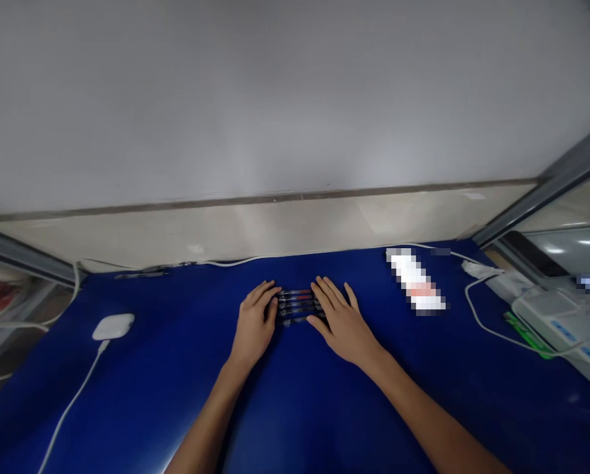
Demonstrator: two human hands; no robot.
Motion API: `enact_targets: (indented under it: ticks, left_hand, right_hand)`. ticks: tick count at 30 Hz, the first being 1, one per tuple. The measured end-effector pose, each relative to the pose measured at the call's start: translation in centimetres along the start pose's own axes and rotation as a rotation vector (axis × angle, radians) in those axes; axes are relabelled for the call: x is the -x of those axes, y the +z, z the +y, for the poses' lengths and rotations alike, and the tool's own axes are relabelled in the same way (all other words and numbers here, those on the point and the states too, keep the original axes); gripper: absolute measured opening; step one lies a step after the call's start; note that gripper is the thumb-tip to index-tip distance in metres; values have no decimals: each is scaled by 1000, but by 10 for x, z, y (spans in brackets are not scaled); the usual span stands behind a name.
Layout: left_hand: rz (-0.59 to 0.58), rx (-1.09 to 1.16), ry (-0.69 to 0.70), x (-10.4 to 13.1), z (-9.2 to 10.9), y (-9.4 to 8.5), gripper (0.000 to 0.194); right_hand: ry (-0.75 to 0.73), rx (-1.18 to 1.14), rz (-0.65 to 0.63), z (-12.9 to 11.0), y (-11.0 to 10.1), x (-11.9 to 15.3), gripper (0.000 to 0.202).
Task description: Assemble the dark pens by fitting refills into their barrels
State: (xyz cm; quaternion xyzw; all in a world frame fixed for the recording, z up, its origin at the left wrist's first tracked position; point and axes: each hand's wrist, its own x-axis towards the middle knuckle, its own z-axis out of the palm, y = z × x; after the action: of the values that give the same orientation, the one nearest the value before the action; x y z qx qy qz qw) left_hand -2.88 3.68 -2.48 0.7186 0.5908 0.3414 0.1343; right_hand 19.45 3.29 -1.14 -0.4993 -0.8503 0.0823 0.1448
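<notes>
Several slim pens [295, 304] with clear and dark barrels, one showing red, lie side by side in a flat row on a blue tabletop [295, 395]. At their left ends is my left hand [256, 322], its fingers bent and close together, with the index finger and thumb against the pens. My right hand [342, 322] lies over their right ends, palm down, fingers stretched and the thumb and little finger apart. Both sets of pen ends are partly hidden beneath the fingers.
A white earbud case [113, 326] with a cable lies at left. More pens [144, 272] lie by the wall at back left. A pixelated white object [416, 280] lies right. A white power strip [552, 316], cables and a green packet [527, 334] crowd the right edge.
</notes>
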Motion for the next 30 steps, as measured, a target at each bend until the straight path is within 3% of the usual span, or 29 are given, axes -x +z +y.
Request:
enact_targets:
  ticks: [13,20,30]
  left_hand:
    - [-17,-36,2,0,0,-1,31]
    - [-124,-37,54,-2,-7,-13,31]
    - [-158,-2,49,-4,-8,-18,29]
  right_hand:
    - [0,-9,-25,0,-2,0,63]
    - [-4,3,-29,1,-2,1,59]
    - [-10,10,-3,1,-2,1,56]
